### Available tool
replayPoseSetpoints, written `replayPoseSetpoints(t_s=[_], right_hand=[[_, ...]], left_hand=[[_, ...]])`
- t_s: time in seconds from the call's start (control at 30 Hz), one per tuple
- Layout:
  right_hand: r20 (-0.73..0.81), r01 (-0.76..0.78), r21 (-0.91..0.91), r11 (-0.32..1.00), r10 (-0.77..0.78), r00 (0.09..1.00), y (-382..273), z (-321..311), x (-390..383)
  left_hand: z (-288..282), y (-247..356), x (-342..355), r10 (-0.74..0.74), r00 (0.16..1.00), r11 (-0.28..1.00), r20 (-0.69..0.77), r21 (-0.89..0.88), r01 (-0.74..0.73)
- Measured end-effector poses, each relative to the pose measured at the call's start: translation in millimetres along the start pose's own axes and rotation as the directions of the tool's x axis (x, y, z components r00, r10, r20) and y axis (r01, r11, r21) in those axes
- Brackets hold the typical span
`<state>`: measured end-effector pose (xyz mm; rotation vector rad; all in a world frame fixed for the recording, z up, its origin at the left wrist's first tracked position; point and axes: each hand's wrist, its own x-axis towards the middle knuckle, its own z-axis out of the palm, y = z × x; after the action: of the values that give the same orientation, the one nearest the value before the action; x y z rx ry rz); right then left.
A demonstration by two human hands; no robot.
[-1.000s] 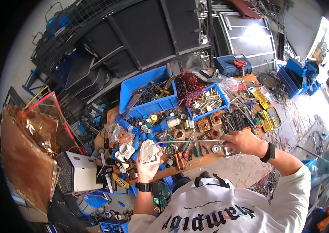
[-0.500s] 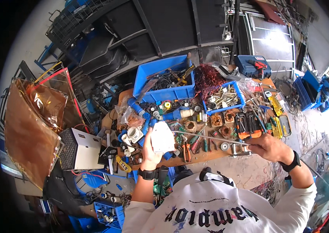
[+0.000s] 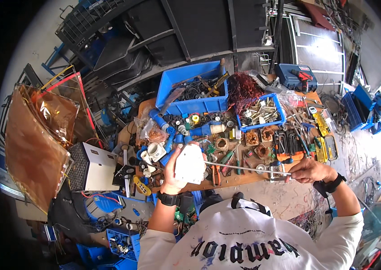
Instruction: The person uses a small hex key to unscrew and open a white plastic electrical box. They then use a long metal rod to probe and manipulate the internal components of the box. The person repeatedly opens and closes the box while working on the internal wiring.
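My left hand (image 3: 170, 174) is closed around a white, flat-faced piece (image 3: 189, 165) with a pointed top, held up over the front of the workbench. Its face is washed out by glare. A long, thin metal rod (image 3: 249, 168) runs nearly level from beside that piece to my right hand (image 3: 311, 171), whose fingers are wrapped round its right end. Whether the rod's left end touches or enters the white piece, I cannot tell. Behind the rod lie pliers with orange handles (image 3: 216, 173) and a green-handled screwdriver (image 3: 227, 157).
A blue crate of tools (image 3: 195, 107) and a blue tray of bolts (image 3: 269, 121) stand toward the bench's back. A blue case (image 3: 285, 74) carries a red drill (image 3: 305, 80). Hex keys and a yellow bit set (image 3: 321, 148) lie right. Brown sheets (image 3: 33, 148) lean at far left.
The white piece has come slightly lower in view. The rod has dropped a little and lies flatter, and my right hand has turned on it. The view has shifted slightly.
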<state>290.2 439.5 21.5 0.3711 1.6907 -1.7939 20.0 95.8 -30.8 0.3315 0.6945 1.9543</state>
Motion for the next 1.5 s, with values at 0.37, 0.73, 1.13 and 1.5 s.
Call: replayPoseSetpoints(t_s=[0.37,0.73,1.13,1.5], right_hand=[[0.096,-0.004,0.149,0.989,-0.01,0.995,28,-5,12],[-0.064,0.113,0.018,0.993,-0.112,0.992,17,26,15],[-0.454,0.016,-0.703,0.711,-0.466,0.76,-6,88,17],[-0.447,0.116,-0.454,0.883,-0.339,0.828,-11,86,-30]], left_hand=[[12,-2,-5,-0.029,0.999,0.999,0.037,-0.031,0.03],[23,15,3,0.049,0.993,0.997,-0.112,0.058,-0.042],[4,-6,23,0.305,0.849,0.95,-0.431,0.074,-0.303],[3,28,17,0.208,0.899,0.93,-0.384,-0.208,-0.304]])
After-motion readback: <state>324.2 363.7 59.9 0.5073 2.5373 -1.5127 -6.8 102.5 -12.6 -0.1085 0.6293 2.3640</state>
